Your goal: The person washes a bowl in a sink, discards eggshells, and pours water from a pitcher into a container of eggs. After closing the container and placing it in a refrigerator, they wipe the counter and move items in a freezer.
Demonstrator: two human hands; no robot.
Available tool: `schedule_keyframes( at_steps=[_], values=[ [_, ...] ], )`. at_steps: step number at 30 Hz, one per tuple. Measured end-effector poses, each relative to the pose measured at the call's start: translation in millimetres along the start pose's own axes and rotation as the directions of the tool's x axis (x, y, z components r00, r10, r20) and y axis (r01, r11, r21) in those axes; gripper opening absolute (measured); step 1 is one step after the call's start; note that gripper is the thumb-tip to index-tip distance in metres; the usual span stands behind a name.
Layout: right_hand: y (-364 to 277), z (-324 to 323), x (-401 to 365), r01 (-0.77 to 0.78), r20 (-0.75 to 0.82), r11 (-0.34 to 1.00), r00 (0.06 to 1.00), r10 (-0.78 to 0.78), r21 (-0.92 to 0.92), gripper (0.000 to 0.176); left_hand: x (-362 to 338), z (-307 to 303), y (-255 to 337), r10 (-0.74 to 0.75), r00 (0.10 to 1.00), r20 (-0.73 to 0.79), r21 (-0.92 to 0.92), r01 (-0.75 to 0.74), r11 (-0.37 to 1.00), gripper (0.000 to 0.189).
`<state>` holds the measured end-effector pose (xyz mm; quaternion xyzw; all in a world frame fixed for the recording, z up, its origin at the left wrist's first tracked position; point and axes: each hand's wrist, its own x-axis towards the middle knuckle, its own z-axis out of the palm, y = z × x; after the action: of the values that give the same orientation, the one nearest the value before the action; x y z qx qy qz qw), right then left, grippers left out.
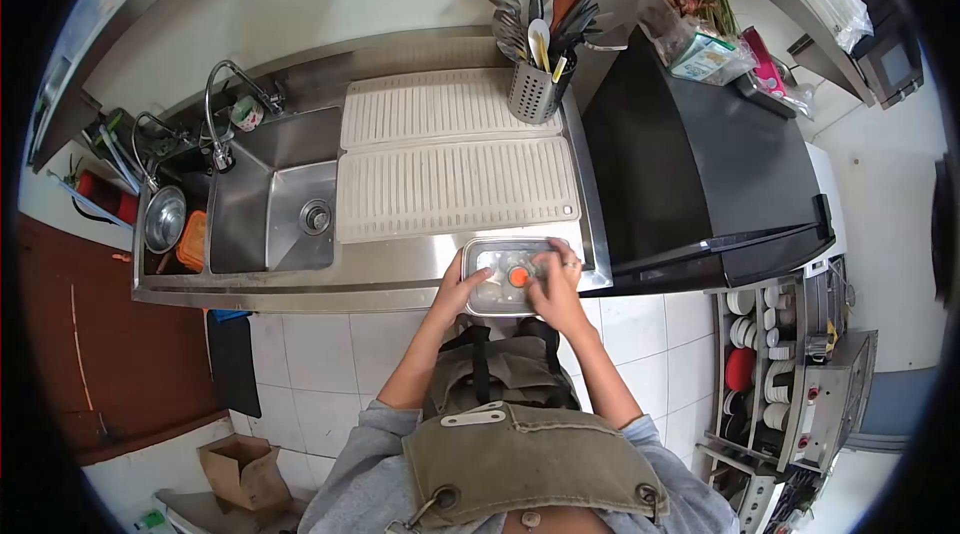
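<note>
In front of my waist, at the counter's front edge, is a shallow rectangular container point(500, 308) with a pale rim. Inside it lies a small round orange thing point(519, 276) among pale, translucent contents that I cannot name. My left hand point(463, 288) is closed on the container's left side, its thumb over the rim. My right hand point(556, 286) reaches over the right side, fingers bent down into the container beside the orange thing. What those fingers hold, if anything, is hidden.
Behind the container lie two ribbed draining mats point(450, 184), with a steel sink point(300, 204) to their left. A perforated utensil holder point(535, 96) stands at the back right. To the right are a black cabinet point(745, 159) and a dish rack point(760, 364).
</note>
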<state>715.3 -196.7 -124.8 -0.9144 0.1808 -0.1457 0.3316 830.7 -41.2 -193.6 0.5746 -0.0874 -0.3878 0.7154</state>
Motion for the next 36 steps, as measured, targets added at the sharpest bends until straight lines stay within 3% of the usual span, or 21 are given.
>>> schedule_keyframes(
  at_steps=[2,5,7,10,11,14,18,30,36],
  values=[
    [11.4,-7.5,-5.4,-0.097,-0.075,0.995,0.992,0.098,0.021,0.049,0.1,-0.3,-0.2,0.011,1.0,0.003,0.007,-0.011,1.0,0.053],
    [37.4,-14.4,-13.6,-0.221,-0.055,0.958,0.971,0.234,0.183,0.05,-0.2,2.0,4.0,0.003,1.0,-0.012,0.024,-0.003,1.0,0.053],
    [48.7,-14.8,-16.5,-0.57,0.292,0.643,0.819,0.493,0.511,0.052,0.9,1.2,6.1,0.01,1.0,0.006,0.027,-0.01,1.0,0.053],
    [60.8,-7.1,-19.9,-0.603,0.304,0.536,0.782,0.545,0.59,0.047,1.9,1.6,10.2,0.009,1.0,0.01,0.075,-0.01,0.997,0.053],
    [64.5,-1.2,-20.1,-0.531,0.229,0.563,0.824,0.519,0.633,0.038,3.0,1.8,10.5,0.008,1.0,0.012,0.076,-0.009,0.997,0.053],
    [72.0,-0.3,-17.0,-0.574,0.271,0.624,0.812,0.517,0.53,0.03,5.2,0.7,10.3,-0.019,1.0,0.01,0.058,0.019,0.998,0.052],
    [72.3,-0.4,-12.6,-0.577,0.276,0.668,0.815,0.509,0.471,0.029,9.0,-2.2,5.3,0.004,1.0,0.027,0.072,-0.006,0.997,0.055],
    [53.2,-8.7,-0.3,-0.627,0.328,0.597,0.775,0.539,0.501,0.023,10.4,3.1,16.9,-0.042,0.999,0.019,0.093,0.04,0.995,0.057],
    [52.8,-12.3,-7.4,-0.64,0.275,0.665,0.767,0.579,0.384,0.033,14.1,-5.3,9.6,-0.116,0.993,0.011,0.101,0.115,0.988,0.063]
  ],
)
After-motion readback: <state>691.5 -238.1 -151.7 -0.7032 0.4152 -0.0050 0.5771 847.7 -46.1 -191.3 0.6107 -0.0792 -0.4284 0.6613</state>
